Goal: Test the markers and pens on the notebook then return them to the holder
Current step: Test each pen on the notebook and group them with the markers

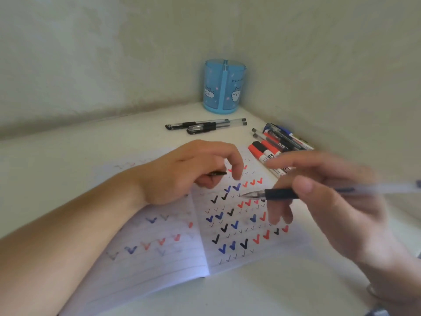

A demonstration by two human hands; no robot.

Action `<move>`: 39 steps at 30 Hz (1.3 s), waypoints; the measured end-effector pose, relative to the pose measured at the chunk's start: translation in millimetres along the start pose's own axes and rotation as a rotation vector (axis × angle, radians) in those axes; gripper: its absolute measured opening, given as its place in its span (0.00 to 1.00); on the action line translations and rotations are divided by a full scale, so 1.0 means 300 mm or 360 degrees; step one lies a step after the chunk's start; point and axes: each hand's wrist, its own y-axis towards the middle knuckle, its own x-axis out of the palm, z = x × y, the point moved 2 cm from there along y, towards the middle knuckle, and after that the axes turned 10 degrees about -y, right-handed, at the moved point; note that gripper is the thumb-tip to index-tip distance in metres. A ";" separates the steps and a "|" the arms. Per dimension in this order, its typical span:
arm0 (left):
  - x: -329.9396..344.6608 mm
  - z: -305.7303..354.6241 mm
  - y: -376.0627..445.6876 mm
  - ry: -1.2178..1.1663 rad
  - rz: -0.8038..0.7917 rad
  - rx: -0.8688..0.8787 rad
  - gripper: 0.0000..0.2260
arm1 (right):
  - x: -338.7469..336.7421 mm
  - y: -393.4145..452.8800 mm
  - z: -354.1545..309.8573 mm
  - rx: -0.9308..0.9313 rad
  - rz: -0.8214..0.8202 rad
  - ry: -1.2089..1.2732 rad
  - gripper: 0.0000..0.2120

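Observation:
An open lined notebook [164,252] lies on the white table, its pages covered with black, blue and red tick marks. My right hand [337,201] holds an uncapped clear pen with a dark grip [280,193], its tip just above the right page. My left hand [189,172] rests on the notebook's upper middle and holds a small black pen cap [218,173] between thumb and fingers. The blue translucent holder [224,86] stands in the far corner; nothing shows above its rim.
Two black capped pens [205,126] lie in front of the holder. A heap of several pens and red and black markers [276,142] lies by the right wall. Walls close the corner behind and to the right.

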 end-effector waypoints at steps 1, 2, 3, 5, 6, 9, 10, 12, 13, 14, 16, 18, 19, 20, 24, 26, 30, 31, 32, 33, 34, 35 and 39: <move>-0.007 -0.011 0.001 0.0056 0.0081 -0.0016 0.11 | 0.002 -0.008 0.004 0.0111 -0.0035 0.0024 0.13; -0.011 -0.020 0.003 0.0147 0.0127 -0.0024 0.11 | 0.007 -0.017 0.011 0.0221 -0.0055 0.0005 0.14; -0.012 -0.026 0.006 0.0259 0.0143 -0.0018 0.10 | 0.011 -0.030 0.025 0.0325 -0.0050 -0.0021 0.13; -0.005 -0.030 0.011 0.0461 0.0107 0.0002 0.08 | 0.020 -0.056 0.047 0.0503 0.0003 -0.0033 0.14; -0.001 -0.032 0.015 0.0498 0.0081 -0.0017 0.09 | 0.023 -0.064 0.055 0.0556 0.0018 -0.0031 0.15; -0.002 -0.035 0.021 0.0475 0.0083 -0.0090 0.11 | 0.031 -0.070 0.060 0.0578 0.0037 -0.0171 0.20; -0.005 -0.036 0.022 0.0467 0.0104 -0.0085 0.11 | 0.029 -0.071 0.063 0.0565 0.0048 -0.0256 0.20; -0.008 -0.037 0.021 0.0473 0.0135 -0.0061 0.11 | 0.028 -0.073 0.070 0.0555 0.0061 -0.0367 0.20; -0.009 -0.039 0.021 0.0498 0.0138 -0.0047 0.11 | 0.030 -0.073 0.071 0.0555 0.0060 -0.0399 0.19; -0.009 -0.041 0.022 0.0541 0.0136 -0.0030 0.10 | 0.032 -0.073 0.071 0.0550 0.0052 -0.0424 0.19; -0.008 -0.045 0.024 0.0654 0.0127 0.0017 0.09 | 0.035 -0.074 0.067 0.0526 0.0018 -0.0477 0.17; -0.009 -0.047 0.025 0.0704 0.0122 0.0051 0.09 | 0.037 -0.076 0.066 0.0495 -0.0008 -0.0531 0.16; -0.010 -0.048 0.026 0.0706 0.0120 0.0064 0.09 | 0.037 -0.077 0.068 0.0484 -0.0017 -0.0550 0.16; -0.010 -0.047 0.026 0.0705 0.0117 0.0074 0.09 | 0.037 -0.078 0.068 0.0478 -0.0026 -0.0556 0.15; -0.008 -0.047 0.026 0.0699 0.0103 0.0097 0.09 | 0.038 -0.074 0.066 0.0494 -0.0034 -0.0571 0.14; -0.008 -0.046 0.026 0.0683 0.0097 0.0094 0.09 | 0.038 -0.072 0.067 0.0505 -0.0012 -0.0589 0.14; -0.007 -0.046 0.025 0.0693 0.0099 0.0094 0.10 | 0.039 -0.070 0.059 0.0532 0.0038 -0.0465 0.20; -0.008 -0.047 0.024 0.0673 0.0119 0.0078 0.10 | 0.037 -0.070 0.054 0.0548 0.0109 -0.0379 0.21; -0.010 -0.047 0.023 0.0618 0.0154 0.0047 0.10 | 0.034 -0.069 0.048 0.0560 0.0186 -0.0295 0.21; -0.010 -0.045 0.022 0.0540 0.0194 0.0015 0.11 | 0.030 -0.068 0.041 0.0559 0.0252 -0.0237 0.19; -0.011 -0.042 0.022 0.0468 0.0230 -0.0004 0.11 | 0.026 -0.066 0.035 0.0544 0.0288 -0.0203 0.18; -0.011 -0.040 0.023 0.0421 0.0255 -0.0010 0.11 | 0.021 -0.066 0.033 0.0520 0.0296 -0.0150 0.16; -0.007 -0.023 0.024 0.0332 0.0260 -0.0007 0.07 | 0.014 -0.066 0.042 0.0432 0.0248 0.0079 0.09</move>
